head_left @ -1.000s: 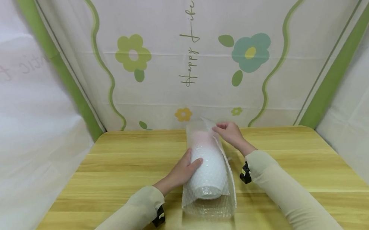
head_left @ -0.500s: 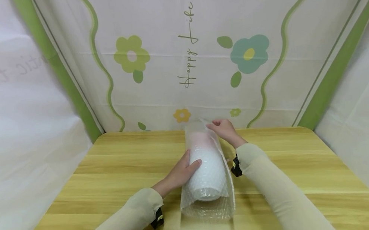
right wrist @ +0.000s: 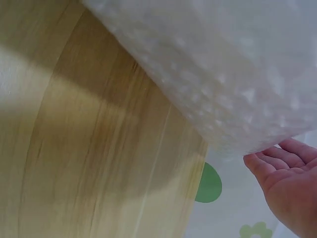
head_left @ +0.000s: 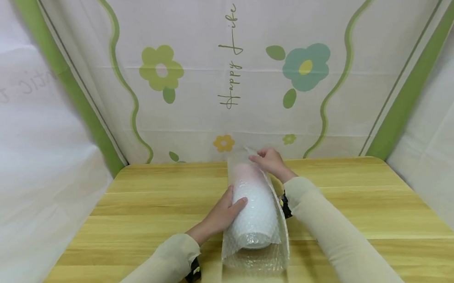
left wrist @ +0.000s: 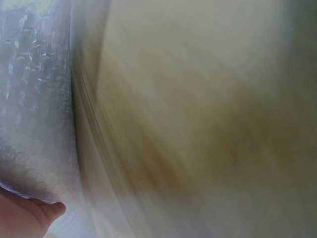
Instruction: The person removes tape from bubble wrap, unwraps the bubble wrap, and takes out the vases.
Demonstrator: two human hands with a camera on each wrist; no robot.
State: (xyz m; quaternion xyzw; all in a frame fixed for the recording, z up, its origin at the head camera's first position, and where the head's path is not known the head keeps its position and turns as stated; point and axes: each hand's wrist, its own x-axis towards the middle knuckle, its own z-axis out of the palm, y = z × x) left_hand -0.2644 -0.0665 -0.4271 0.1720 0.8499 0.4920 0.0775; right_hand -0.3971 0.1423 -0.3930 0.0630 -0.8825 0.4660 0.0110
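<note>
Mid-table in the head view lies a white rounded cylinder (head_left: 254,205) with a pinkish far end, seen through the bubble wrap (head_left: 264,259) around it. A loose layer of the wrap spreads under its near end. My left hand (head_left: 221,211) grips the wrapped cylinder from the left, thumb on top. Up at the far right corner, my right hand (head_left: 269,161) pinches the wrap's edge between thumb and fingers. The right wrist view shows the bubble wrap (right wrist: 233,84) slanting down to the fingertips of the right hand (right wrist: 292,183).
A wood-grain table (head_left: 146,200) carries everything. Behind it hangs a pale curtain (head_left: 198,103) with printed flowers and lettering, and white fabric sides (head_left: 24,149) stand to left and right. Black wrist cameras sit under both cream sleeves (head_left: 168,258).
My right hand has moved left over the cylinder's far end, drawing the wrap's corner inward. The left hand keeps its hold on the wrapped cylinder.
</note>
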